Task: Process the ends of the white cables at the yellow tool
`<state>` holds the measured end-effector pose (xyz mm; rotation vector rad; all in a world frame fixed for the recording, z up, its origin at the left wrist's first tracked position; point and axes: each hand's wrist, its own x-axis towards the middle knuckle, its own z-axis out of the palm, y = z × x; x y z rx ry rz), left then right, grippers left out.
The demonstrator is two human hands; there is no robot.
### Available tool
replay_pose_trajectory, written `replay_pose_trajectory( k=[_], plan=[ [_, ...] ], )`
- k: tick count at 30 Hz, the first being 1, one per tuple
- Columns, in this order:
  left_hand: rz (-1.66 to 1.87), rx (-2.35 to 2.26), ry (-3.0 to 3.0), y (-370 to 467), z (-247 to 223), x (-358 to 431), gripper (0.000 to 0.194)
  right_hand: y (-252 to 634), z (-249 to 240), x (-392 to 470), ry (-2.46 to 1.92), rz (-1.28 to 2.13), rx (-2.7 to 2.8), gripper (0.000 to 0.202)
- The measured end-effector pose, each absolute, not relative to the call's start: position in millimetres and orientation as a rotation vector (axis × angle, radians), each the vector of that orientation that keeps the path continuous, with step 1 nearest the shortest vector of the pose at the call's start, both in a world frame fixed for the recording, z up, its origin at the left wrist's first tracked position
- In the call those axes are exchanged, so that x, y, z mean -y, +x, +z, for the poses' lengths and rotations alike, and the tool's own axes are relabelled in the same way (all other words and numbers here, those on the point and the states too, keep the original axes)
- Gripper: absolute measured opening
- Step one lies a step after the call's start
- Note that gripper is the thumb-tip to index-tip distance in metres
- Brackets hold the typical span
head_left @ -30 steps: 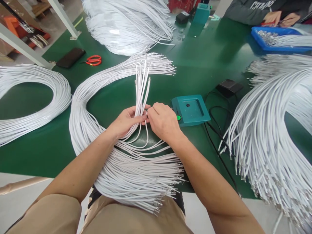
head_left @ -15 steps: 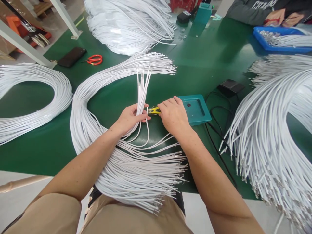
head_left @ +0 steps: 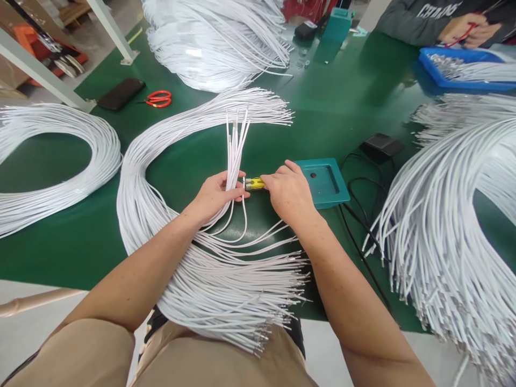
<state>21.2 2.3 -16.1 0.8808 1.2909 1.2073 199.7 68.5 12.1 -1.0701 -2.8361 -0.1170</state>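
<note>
My left hand (head_left: pixel 221 194) is closed around several white wires (head_left: pixel 234 150), whose ends stand up above the fingers. One wire end is held near its fingertips, at the jaws of small yellow-handled pliers (head_left: pixel 255 184). My right hand (head_left: pixel 289 194) grips these pliers from the right, its palm down over the handles. What the jaws touch is too small to make out. Beneath my left forearm curves a large bundle of white wires (head_left: pixel 139 161), with its near ends fanned out by my lap. Behind my right hand lies a teal tray-shaped device (head_left: pixel 342 191).
Left are another wire coil (head_left: pixel 99 156), a dark phone (head_left: pixel 121 94) and red-handled scissors (head_left: pixel 158 99). A wire heap (head_left: pixel 213 43) lies at the back. Right are black cables (head_left: pixel 363 258), a black box (head_left: pixel 381 147) and a wire pile (head_left: pixel 435 215). A co-worker's hands (head_left: pixel 467 31) are above a blue tray (head_left: pixel 471 84).
The pliers' handles, spread apart before, are now squeezed together in my right hand. My left hand keeps its place. The co-worker's hands have shifted, and a red-handled tool shows more clearly there.
</note>
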Motion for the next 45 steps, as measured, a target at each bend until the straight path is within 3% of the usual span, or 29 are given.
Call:
replay_pose_trajectory(
  k=[7,23,31,45],
  plan=[
    [1.28,-1.264,0.94,19.7,-14.9,-0.4,0.048,200.0,12.2,-62.6,-1.038,-0.037,2.597,0.022],
    [1.289,-1.292,1.206,18.8,-17.4,3.4,0.046,180.4,14.7,-48.0,-1.123,0.926,2.141,0.015],
    [1.266,-1.255,1.113,19.2,-12.5,2.7,0.047,181.8,5.1,-51.9,-1.14,0.709,2.179,0.017],
    [1.234,-1.366,1.239,17.2,-16.1,3.7,0.048,181.8,6.2,-48.9,-1.037,0.714,2.284,0.021]
  ],
)
